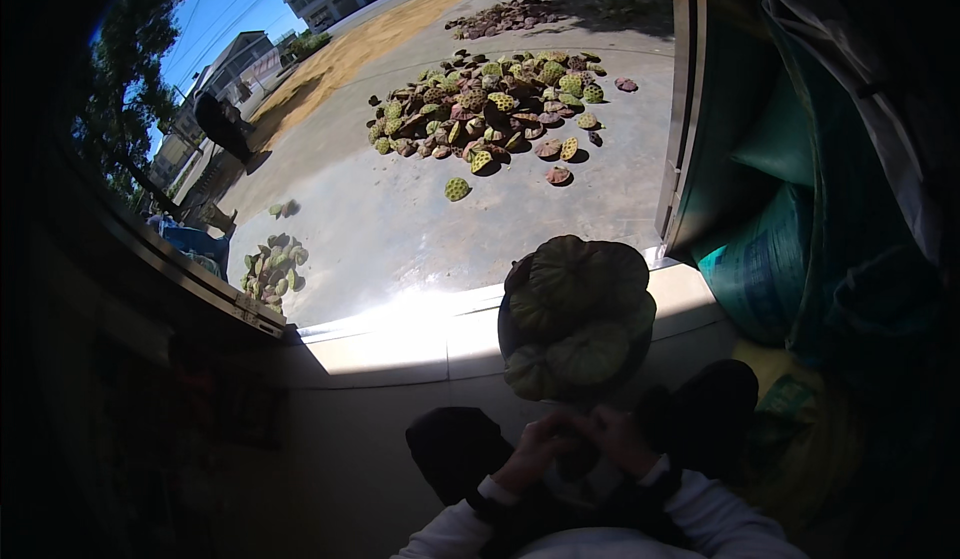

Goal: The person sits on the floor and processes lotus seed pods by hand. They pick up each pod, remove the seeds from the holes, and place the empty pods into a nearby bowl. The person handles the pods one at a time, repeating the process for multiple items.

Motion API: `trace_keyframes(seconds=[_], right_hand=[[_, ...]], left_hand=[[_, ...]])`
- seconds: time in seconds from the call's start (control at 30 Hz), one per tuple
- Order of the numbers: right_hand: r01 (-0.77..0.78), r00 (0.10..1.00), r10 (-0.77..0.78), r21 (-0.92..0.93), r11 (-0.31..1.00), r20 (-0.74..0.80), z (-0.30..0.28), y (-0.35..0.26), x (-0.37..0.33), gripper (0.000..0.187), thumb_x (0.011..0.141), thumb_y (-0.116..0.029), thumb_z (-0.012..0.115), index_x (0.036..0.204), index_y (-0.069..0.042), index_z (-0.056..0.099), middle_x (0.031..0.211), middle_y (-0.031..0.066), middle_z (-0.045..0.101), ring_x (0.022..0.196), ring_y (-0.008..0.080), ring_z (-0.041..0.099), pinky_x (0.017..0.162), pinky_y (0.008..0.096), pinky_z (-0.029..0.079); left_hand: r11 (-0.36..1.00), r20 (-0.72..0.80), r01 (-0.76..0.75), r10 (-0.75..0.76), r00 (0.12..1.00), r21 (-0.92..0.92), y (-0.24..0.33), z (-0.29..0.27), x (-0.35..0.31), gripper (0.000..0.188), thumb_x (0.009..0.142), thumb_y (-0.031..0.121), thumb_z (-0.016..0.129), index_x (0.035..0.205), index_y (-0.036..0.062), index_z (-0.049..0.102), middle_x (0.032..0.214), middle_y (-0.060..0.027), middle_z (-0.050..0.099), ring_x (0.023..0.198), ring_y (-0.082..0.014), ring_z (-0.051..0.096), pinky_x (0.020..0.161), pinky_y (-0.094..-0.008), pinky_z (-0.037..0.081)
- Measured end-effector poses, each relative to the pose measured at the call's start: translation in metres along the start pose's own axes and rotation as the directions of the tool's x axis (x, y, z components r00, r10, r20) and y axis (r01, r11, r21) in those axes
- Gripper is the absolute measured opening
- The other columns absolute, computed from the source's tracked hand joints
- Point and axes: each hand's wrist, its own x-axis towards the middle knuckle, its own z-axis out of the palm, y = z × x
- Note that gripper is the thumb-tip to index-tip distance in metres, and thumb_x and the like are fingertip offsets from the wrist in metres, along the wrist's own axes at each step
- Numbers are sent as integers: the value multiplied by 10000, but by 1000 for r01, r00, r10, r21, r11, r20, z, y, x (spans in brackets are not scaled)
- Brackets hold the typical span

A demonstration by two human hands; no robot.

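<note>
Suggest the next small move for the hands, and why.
Probably a small finger pull rather than a reach: the left hand and right hand meet close together over the lap, seemingly busy with something too dark to identify. The heaped green pods just ahead can likely wait; neither hand appears to be on them.

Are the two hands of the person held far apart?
No, the left hand and right hand are close together between the dark-clothed knees.

Forward obstacle: heaped lotus pods point(578, 304)
</note>
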Motion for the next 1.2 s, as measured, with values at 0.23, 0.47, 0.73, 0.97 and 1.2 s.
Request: trace_keyframes(seconds=[0.23,0.47,0.73,0.97,1.2], right_hand=[[-264,912,410,780,567,10,-12,18,22,263,1001,-294,494,833,-104,566,612,52,506,503,178,507,486,300,414],[86,930,267,858,506,-251,-17,24,39,201,1009,-221,457,997,-53,566,975,52,589,879,147,564,768,312,462],[10,957,273,949,314,-101,-19,10,50,250,997,-150,460,1164,7,560,1153,87,595,1064,171,548,944,326,423],[-215,973,168,363,906,158,-42,-11,6,302,960,-226,567,1140,9,622,1022,114,667,959,168,618,846,331,478],[-331,637,182,52,942,749,-85,-41,-10,403,924,-357,613,1100,4,641,921,150,680,866,213,645,797,345,492]], left_hand=[[998,-166,15,-26,986,-67,3,-8,2,368,780,-21,668,1144,-9,610,1030,-61,650,980,-145,603,868,-288,489],[996,-172,-28,14,985,-81,0,-10,4,353,777,4,688,1119,-14,600,959,-44,627,898,-117,592,779,-270,497],[991,-182,10,-34,983,-132,10,-6,0,386,786,15,696,1158,-10,596,1007,-55,641,929,-131,602,796,-276,501],[958,-16,88,-96,995,-271,35,-9,-9,397,806,15,688,1190,-8,588,1068,-64,635,984,-139,597,809,-285,509],[974,-3,200,-201,980,110,28,-21,-17,238,962,209,590,1066,-4,607,837,-35,644,731,-98,599,643,-253,484]])
